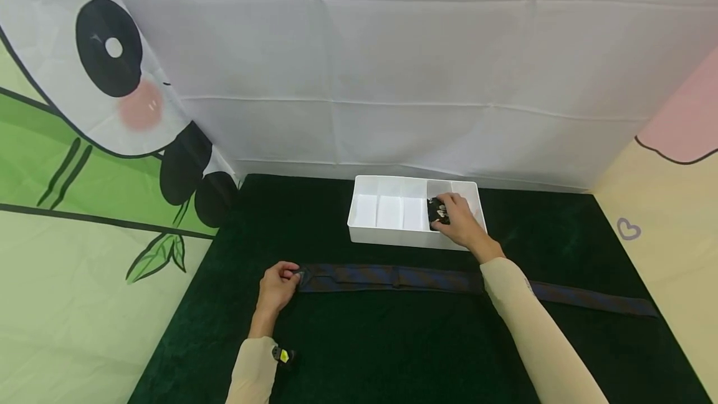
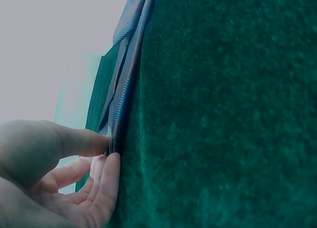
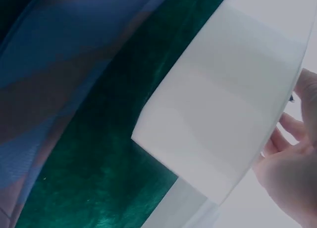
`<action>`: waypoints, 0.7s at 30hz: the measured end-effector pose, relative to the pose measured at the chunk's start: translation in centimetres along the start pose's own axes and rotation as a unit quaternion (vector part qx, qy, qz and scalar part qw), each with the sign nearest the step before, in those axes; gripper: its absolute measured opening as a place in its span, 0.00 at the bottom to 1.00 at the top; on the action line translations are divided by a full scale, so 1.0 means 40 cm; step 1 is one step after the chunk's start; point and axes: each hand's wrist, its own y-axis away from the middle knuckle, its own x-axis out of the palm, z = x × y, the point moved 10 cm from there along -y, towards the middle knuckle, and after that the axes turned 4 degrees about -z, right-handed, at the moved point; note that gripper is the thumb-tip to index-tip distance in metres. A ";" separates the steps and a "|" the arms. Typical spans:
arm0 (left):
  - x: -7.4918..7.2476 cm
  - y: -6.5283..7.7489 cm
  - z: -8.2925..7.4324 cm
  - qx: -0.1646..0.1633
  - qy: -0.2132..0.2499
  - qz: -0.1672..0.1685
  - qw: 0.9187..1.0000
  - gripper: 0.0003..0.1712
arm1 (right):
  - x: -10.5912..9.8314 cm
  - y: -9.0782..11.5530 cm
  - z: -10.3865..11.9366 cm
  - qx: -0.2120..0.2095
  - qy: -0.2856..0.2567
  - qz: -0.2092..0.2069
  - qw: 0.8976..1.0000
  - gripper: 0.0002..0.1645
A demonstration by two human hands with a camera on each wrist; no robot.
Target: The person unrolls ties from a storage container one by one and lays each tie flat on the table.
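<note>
A blue and brown striped necktie [image 1: 359, 276] lies stretched sideways, folded layers showing toward its left end. My left hand [image 1: 278, 285] pinches that end between thumb and fingers; the left wrist view shows the fingertips on the tie [image 2: 124, 89] edge. Over the right part of a white divided box [image 1: 387, 237], my right hand [image 1: 460, 223] reaches in from the front. Its thumb and fingers grip a small black item with a pale pattern [image 1: 435, 211], partly covered by the hand. In the right wrist view the box wall [image 3: 223, 99] hides most of that item.
Dark green velvety cloth [image 1: 392, 341] covers the table. Behind the box rises a white fabric backdrop [image 1: 404, 67], with printed cartoon panels at both sides. The right forearm crosses above the tie, and the tie's narrow end runs toward the table's right edge.
</note>
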 end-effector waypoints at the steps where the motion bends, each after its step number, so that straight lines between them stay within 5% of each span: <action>1: 0.000 0.000 -0.002 0.002 -0.001 0.001 1.000 0.12 | 0.004 -0.002 -0.001 0.006 -0.001 0.007 1.000 0.39; 21: 0.000 0.002 -0.007 0.003 -0.005 0.001 1.000 0.12 | 0.034 -0.018 -0.023 0.065 -0.008 0.050 0.997 0.41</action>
